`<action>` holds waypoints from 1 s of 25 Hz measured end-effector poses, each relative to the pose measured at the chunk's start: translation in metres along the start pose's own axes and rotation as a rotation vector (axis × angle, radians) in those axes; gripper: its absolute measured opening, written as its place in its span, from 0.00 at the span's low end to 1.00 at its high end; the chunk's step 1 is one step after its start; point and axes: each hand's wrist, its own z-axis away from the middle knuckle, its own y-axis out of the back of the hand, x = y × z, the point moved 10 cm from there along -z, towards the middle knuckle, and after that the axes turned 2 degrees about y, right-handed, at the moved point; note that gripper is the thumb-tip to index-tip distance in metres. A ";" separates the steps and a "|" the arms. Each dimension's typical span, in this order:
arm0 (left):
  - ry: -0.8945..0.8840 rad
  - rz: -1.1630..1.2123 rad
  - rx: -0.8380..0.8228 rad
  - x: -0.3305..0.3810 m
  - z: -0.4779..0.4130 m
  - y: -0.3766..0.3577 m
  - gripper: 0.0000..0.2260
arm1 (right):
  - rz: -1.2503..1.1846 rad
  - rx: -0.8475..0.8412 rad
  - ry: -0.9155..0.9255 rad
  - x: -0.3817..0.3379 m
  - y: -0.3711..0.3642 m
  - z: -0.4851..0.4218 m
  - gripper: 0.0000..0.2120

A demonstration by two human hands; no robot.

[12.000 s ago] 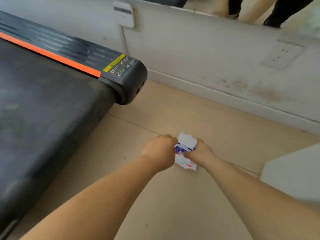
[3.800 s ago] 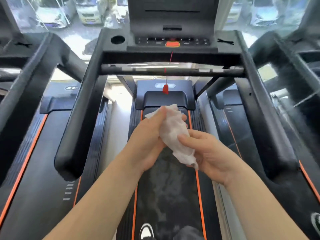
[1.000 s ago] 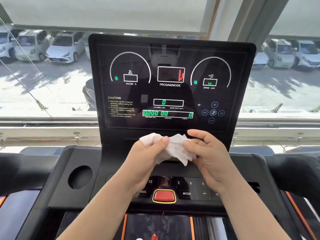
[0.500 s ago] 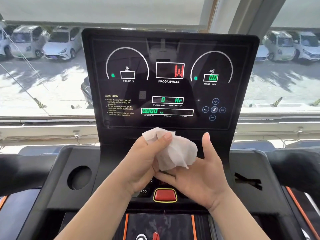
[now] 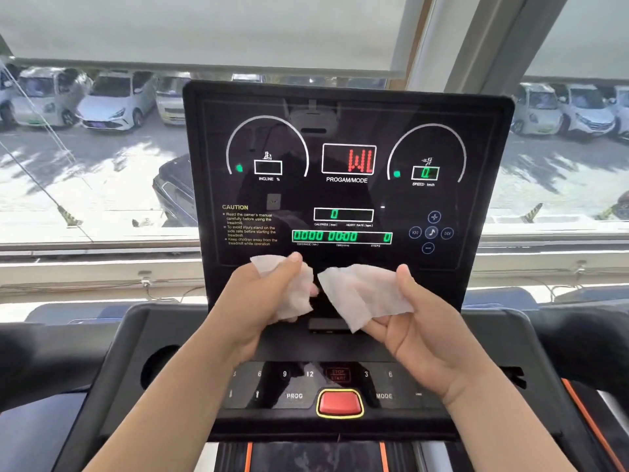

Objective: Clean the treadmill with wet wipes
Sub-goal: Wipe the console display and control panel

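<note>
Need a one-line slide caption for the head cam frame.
Left hand grips the left wipe, right hand pinches the right wipe, just apart, before the lit treadmill console.

The black plastic treadmill console point(image 5: 163, 321) spreads as a broad, gently sloped deck. A round cup-holder recess point(image 5: 160, 366) is sunk into its left side. Along its near edge runs a glossy dark key strip point(image 5: 294, 396) marked 9, 12, PROG and MODE, with a red rectangular yellow-rimmed stop button point(image 5: 339, 403) at its middle. An upright dark display panel point(image 5: 347, 131) rises from the deck's far edge.
</note>
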 end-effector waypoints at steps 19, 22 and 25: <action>-0.689 -0.236 0.906 0.206 -0.001 0.075 0.13 | 1.833 0.289 1.045 -0.162 -0.148 -0.107 0.32; -0.811 -0.773 0.729 0.208 -0.052 0.013 0.23 | 1.954 0.207 1.133 -0.132 -0.162 -0.119 0.33; -0.737 -1.244 0.663 0.167 -0.103 -0.007 0.32 | 2.031 0.173 1.245 -0.132 -0.168 -0.120 0.32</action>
